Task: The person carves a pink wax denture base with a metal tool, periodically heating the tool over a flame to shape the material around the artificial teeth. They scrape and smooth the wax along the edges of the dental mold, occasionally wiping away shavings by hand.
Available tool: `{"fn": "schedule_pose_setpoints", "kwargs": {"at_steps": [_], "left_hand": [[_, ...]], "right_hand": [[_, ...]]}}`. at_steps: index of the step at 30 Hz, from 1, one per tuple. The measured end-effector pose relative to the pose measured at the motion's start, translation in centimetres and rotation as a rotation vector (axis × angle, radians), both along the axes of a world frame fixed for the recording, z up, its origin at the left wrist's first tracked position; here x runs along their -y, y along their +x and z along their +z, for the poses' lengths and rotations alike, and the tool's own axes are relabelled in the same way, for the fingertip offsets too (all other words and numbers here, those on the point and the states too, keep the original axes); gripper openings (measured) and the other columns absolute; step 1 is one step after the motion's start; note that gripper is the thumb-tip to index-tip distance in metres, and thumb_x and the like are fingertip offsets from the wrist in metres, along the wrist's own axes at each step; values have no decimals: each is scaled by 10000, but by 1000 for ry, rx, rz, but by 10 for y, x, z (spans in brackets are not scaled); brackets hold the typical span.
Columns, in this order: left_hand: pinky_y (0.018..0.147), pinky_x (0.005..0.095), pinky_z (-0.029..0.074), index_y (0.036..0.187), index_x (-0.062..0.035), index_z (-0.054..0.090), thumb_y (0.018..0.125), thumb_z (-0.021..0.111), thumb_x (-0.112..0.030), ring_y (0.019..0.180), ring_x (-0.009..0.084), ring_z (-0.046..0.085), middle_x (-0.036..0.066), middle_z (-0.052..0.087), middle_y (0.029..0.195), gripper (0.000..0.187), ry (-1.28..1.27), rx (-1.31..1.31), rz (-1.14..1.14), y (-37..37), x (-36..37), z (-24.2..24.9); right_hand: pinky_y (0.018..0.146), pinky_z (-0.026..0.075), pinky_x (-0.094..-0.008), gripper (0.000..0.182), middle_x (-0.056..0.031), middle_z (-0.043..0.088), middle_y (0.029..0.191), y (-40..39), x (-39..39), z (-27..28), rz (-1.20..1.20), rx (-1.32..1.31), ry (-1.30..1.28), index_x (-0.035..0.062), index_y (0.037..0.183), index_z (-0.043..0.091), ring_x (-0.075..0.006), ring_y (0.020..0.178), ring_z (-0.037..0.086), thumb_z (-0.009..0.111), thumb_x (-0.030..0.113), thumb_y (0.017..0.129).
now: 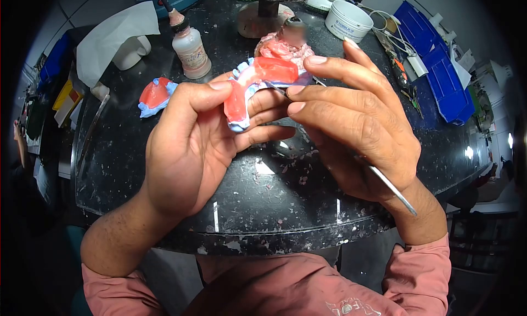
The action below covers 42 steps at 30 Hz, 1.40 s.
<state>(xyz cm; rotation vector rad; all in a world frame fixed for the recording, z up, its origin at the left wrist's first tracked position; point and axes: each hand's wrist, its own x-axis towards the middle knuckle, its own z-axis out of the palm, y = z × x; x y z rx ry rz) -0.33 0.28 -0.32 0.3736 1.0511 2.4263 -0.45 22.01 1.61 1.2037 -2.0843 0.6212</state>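
A horseshoe-shaped dental piece of red-pink wax with pale blue edges [236, 101] is held up over the black bench. My left hand [184, 137] grips it, thumb on top and fingers behind and below. Between the fingers of my right hand [365, 115] is a thin metal wax carver [391, 187], its far end sticking out below the palm. The carver's working tip meets the inner edge of the dental piece. A smaller red and blue wax piece [156, 96] lies on the bench, left of my left hand.
A dropper-topped bottle [192, 53] stands behind my left hand. Beyond the dental piece sits a heap of pink wax scraps [269, 44]. A white tub [349, 20] and a long blue tray [439, 69] are at the back right. A brush-like tool [94, 121] lies at the left.
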Motion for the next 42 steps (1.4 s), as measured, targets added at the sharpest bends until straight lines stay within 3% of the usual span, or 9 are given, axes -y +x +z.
{"fn": "schedule_pose_setpoints", "kwargs": {"at_steps": [11, 16, 28, 31, 33, 36, 38, 42], "left_hand": [[1100, 458, 402, 1426, 121, 338, 999, 239, -300, 1287, 355, 526, 297, 503, 1384, 608, -8, -24, 5, 0, 0, -1], [1091, 469, 412, 1418, 116, 354, 1001, 250, -295, 1275, 360, 535, 285, 527, 1363, 594, 1, -3, 31, 1, -2, 0], [1053, 429, 445, 1383, 118, 411, 1001, 253, -286, 1190, 328, 596, 250, 591, 1289, 578, 208, -15, -27, -1, 0, -7], [1031, 420, 463, 1364, 125, 436, 988, 258, -271, 1206, 325, 586, 253, 599, 1277, 573, 64, 14, 93, -1, -1, -2], [981, 402, 500, 1361, 134, 438, 949, 292, -285, 1155, 330, 623, 254, 620, 1240, 605, -241, -96, 177, -2, 0, 0], [934, 391, 526, 1368, 144, 427, 907, 322, -314, 1072, 332, 667, 249, 647, 1183, 658, -347, -254, 46, -1, 3, 5], [897, 382, 543, 1379, 149, 414, 886, 332, -342, 1009, 342, 691, 250, 661, 1141, 700, -357, -247, 101, 3, -2, 6], [869, 374, 556, 1415, 145, 363, 907, 307, -331, 1021, 350, 685, 266, 655, 1146, 698, -349, -274, 134, 3, -1, 6]], "right_hand": [[1075, 406, -547, 268, -73, 734, 1031, 1, 0, 2, -8, 74, -1, 81, 1051, 705, -307, 1139, 647, 752, -10, 803], [1086, 389, -549, 243, -81, 736, 1034, 3, 1, 3, -4, 160, -40, 57, 1064, 703, -311, 1163, 630, 693, -41, 841], [1109, 354, -561, 210, -118, 725, 1044, 4, -1, 4, 88, 201, -63, 34, 1051, 679, -350, 1204, 599, 615, -39, 865], [1120, 336, -561, 179, -152, 718, 1067, 1, -8, 11, 35, 111, -14, 19, 1059, 658, -351, 1191, 609, 547, 20, 918], [1112, 348, -545, 230, -162, 712, 1100, -7, -14, 9, -34, 45, -45, 4, 1108, 662, -348, 1195, 609, 520, 10, 927], [1083, 396, -516, 219, -144, 707, 1111, -17, -16, 2, -105, -24, -26, 23, 1131, 687, -295, 1150, 643, 627, 31, 921], [1060, 423, -510, 272, -86, 708, 1058, -18, -13, -2, -100, -70, -7, 91, 1099, 725, -249, 1064, 674, 736, 72, 828], [1073, 406, -519, 273, -57, 711, 1034, -12, -12, 3, -92, -88, 142, 94, 1078, 727, -239, 1035, 679, 745, 45, 810]]}}
